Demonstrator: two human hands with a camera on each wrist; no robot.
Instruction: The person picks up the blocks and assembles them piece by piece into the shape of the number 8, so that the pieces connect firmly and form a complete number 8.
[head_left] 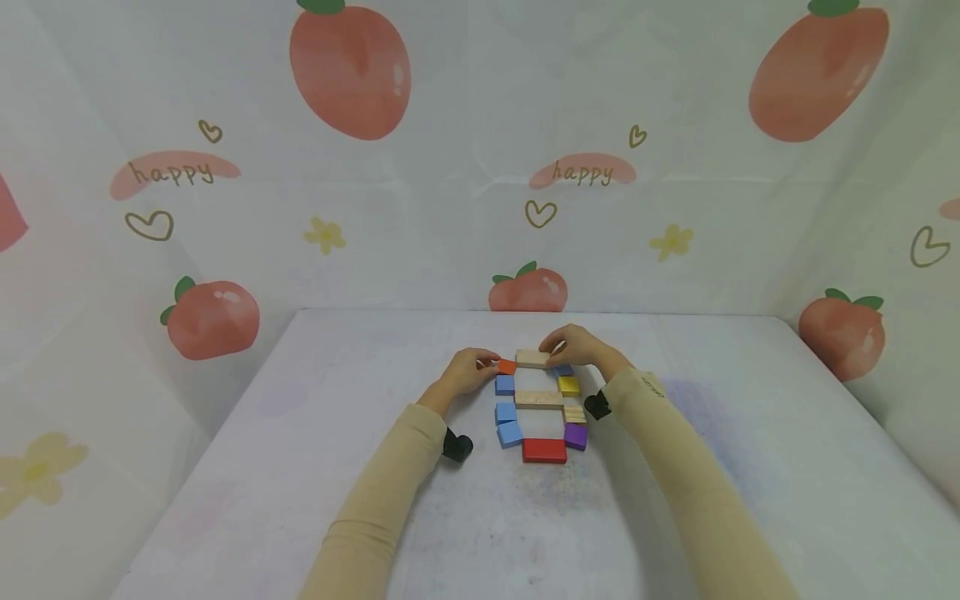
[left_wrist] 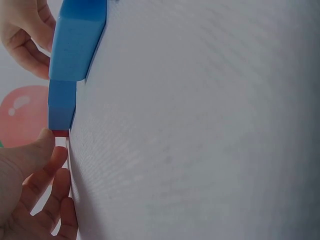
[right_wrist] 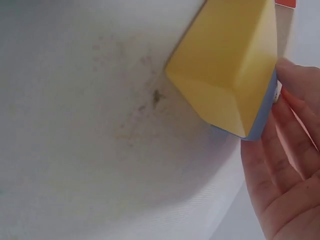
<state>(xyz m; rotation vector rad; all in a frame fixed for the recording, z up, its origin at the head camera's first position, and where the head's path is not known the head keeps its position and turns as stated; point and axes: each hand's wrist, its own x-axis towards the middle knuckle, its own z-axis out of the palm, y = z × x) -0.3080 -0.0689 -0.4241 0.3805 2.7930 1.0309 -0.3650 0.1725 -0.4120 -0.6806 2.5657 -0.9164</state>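
Observation:
Small coloured blocks lie in a closed outline on the white table. My left hand (head_left: 468, 371) pinches the small orange-red block (head_left: 507, 367) at the far left corner; in the left wrist view, the thumb meets its edge, beyond two blue blocks (left_wrist: 75, 40). My right hand (head_left: 581, 346) holds the right end of the far plain wooden block (head_left: 531, 358) between thumb and fingers. Right below that hand sits a blue block (head_left: 564, 371), partly hidden behind the yellow block (right_wrist: 220, 65) in the right wrist view.
Blue blocks (head_left: 506, 413) form the left side. A longer wooden block (head_left: 538, 400) crosses the middle. On the right are a striped wooden block (head_left: 574, 414) and a purple block (head_left: 576, 436). A red block (head_left: 544, 451) closes the near end. A printed cloth (head_left: 465, 100) hangs behind.

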